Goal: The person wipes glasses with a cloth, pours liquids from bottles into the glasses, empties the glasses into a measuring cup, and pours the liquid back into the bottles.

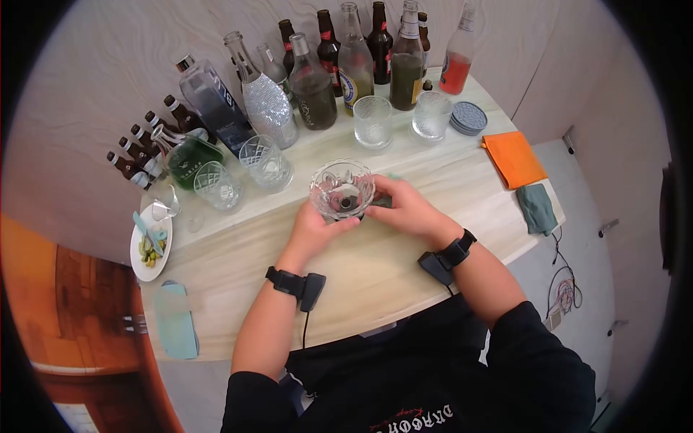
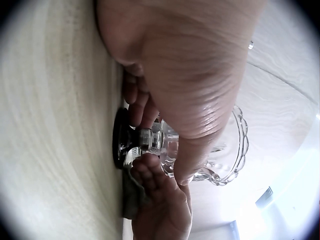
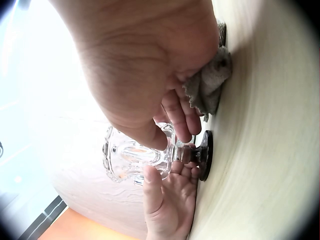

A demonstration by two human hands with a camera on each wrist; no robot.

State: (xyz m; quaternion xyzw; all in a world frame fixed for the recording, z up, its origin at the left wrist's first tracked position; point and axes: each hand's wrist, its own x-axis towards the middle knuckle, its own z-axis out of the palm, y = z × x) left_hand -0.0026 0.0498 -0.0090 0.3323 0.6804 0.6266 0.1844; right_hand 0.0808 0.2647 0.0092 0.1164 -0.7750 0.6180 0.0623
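A clear footed glass bowl (image 1: pixel 342 189) with a scalloped rim stands upright on the table between both hands. Its dark round foot (image 3: pixel 205 155) rests on the wood. From the left, my left hand (image 1: pixel 315 229) holds the bowl, thumb on its near side and fingers around behind the stem. My right hand (image 1: pixel 410 211) holds it from the right, thumb against the bowl and fingers curled by the stem. A grey-green cloth (image 3: pixel 211 85) lies on the table beside my right hand; whether the hand touches it, I cannot tell.
Bottles (image 1: pixel 314 90) line the back edge. Two cut-glass tumblers (image 1: pixel 267 164) stand back left, two textured tumblers (image 1: pixel 372 123) back right near stacked coasters (image 1: pixel 468 117). Orange (image 1: pixel 515 159) and green (image 1: pixel 536 209) cloths lie right; a garnish plate (image 1: pixel 148 267) and light-blue cloth (image 1: pixel 175 321) left.
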